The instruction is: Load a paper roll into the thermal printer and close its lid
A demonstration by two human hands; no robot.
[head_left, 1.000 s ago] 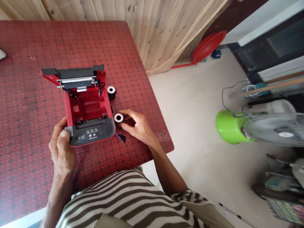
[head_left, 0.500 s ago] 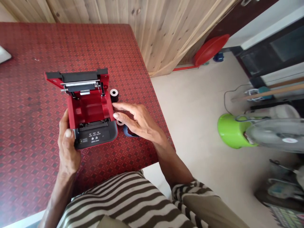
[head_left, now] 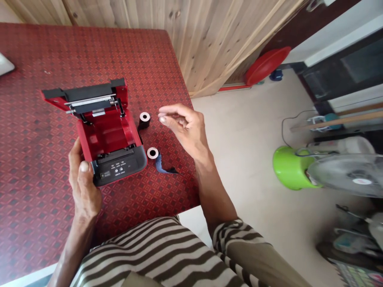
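A red and black label printer (head_left: 112,135) stands on the table with its lid (head_left: 89,95) raised. Its inner compartment is bare red plastic. My left hand (head_left: 83,183) grips the printer's left side, thumb on the front corner, fingers partly hidden behind the wall. To the right of the printer, my right hand (head_left: 187,129) hovers loosely curled over the table, thumb and fingers apart, holding nothing. Between it and the printer is a dark ribbon roll (head_left: 144,119) with a white core. A second ribbon roll (head_left: 153,153) lies nearer me, its blue-black tail trailing right.
The red patterned table (head_left: 38,159) ends at a right edge near my right forearm. A wooden panel (head_left: 143,16) stands behind it. On the floor at right are a green stool (head_left: 284,167), a fan (head_left: 353,175) and a red basin (head_left: 266,65).
My right hand has left the printer's right side and moved right and away from me, uncovering the nearer ribbon roll. The printer has turned slightly, its lid shifting left.
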